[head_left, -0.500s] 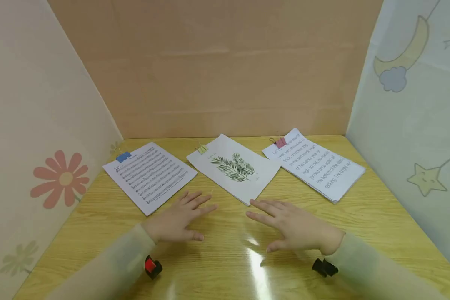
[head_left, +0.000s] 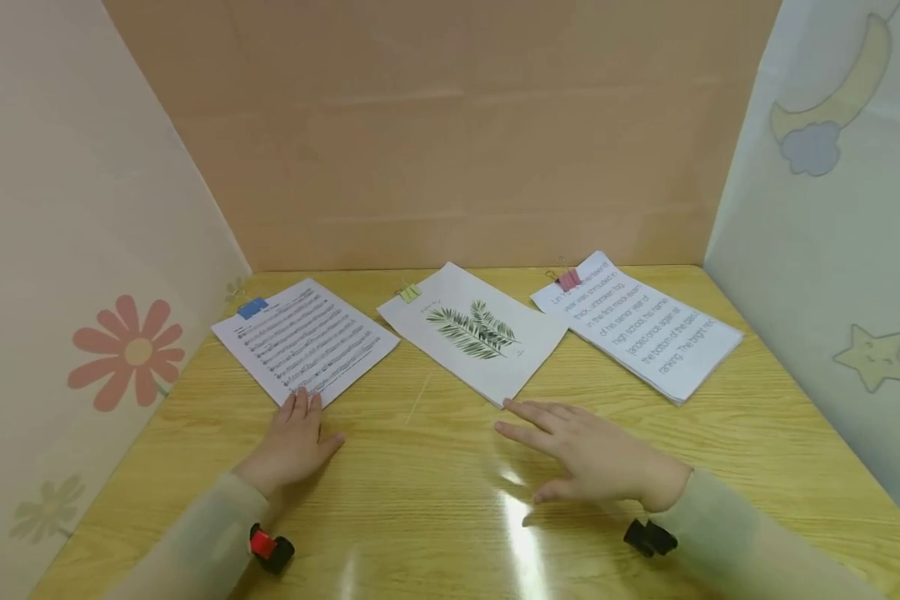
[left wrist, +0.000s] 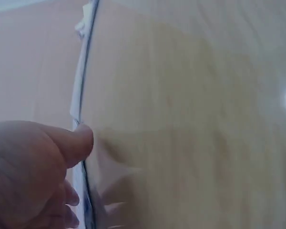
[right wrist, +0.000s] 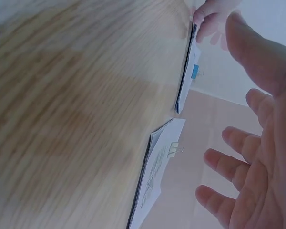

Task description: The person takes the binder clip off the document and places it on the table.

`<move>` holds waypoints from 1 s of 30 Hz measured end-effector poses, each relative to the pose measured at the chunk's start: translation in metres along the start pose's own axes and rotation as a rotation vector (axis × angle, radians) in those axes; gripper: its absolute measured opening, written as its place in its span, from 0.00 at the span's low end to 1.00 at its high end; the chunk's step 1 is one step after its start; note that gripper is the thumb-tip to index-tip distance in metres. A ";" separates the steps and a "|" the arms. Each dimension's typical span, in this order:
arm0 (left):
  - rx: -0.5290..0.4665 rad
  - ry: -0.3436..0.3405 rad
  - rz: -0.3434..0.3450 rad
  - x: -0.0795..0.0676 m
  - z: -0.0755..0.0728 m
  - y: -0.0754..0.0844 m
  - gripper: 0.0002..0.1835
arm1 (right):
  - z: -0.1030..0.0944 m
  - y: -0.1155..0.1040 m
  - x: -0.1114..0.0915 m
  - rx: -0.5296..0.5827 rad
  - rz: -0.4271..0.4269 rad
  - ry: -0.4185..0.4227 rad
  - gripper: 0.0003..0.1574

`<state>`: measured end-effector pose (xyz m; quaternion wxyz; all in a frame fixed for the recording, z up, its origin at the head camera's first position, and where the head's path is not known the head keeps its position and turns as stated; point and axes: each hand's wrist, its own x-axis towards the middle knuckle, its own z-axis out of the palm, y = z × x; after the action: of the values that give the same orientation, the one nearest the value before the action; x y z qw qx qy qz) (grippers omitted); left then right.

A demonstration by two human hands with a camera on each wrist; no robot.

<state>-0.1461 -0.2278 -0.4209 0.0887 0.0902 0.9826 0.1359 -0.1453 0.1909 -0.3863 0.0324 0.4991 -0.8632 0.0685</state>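
Note:
Three clipped stacks of paper lie on the wooden table. At the left is sheet music [head_left: 311, 337] with a blue binder clip [head_left: 252, 307] at its upper left corner. My left hand [head_left: 288, 446] is at its near corner, the fingertips over the sheet's edge and the thumb out to the side. The middle stack shows a palm-leaf print [head_left: 472, 329] under a yellow-green binder clip [head_left: 408, 292]. My right hand [head_left: 577, 454] hovers just nearer than that stack's near corner, fingers spread, holding nothing. Farther right lies the printed text stack [head_left: 648, 333], with a pink binder clip [head_left: 568, 278].
Around the wooden table [head_left: 420, 500] stand a tan back wall [head_left: 450, 150] and pale side walls with flower and moon drawings. A black strap piece [head_left: 650, 537] hangs by the right wrist, and a red-and-black one [head_left: 272, 548] by the left.
My left hand has moved left, from the table between the sheet music and the palm print to the sheet music's near corner. My right hand stays nearly where it was. The view has shifted slightly.

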 end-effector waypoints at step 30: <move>0.091 0.059 0.101 -0.092 0.017 0.002 0.33 | 0.004 0.009 0.030 0.076 -0.006 0.012 0.56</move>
<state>-0.0531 -0.2402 -0.4221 0.0483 0.1393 0.9842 0.0980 -0.1684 0.1692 -0.3870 0.0189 0.5020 -0.8583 0.1042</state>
